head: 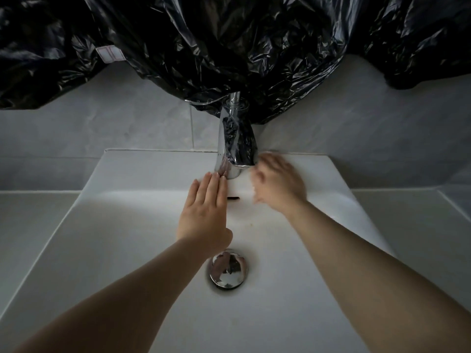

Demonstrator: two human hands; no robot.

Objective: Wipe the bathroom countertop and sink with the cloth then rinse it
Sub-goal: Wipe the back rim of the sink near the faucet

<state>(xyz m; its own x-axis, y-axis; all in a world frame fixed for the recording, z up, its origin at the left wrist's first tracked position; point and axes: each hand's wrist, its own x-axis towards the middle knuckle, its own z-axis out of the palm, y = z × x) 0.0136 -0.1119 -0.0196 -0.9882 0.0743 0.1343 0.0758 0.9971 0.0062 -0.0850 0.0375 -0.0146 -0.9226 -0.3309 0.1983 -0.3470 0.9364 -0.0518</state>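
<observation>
Frame centre: our left hand [204,212] flat, fingers straight, tips at tap [225,159] base; our right hand [279,184] blurred on sink [102,225] ledge, grip unclear.

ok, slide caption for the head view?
Head view: left hand flat by the chrome faucet, blurred right hand over the sink ledge; black plastic sheeting hangs above.

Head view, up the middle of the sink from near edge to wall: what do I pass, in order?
Chrome drain plug → dark overflow slot → chrome faucet → black plastic sheet hanging above it. The left hand and right hand flank the faucet, off that line, so I leave them out.
</observation>
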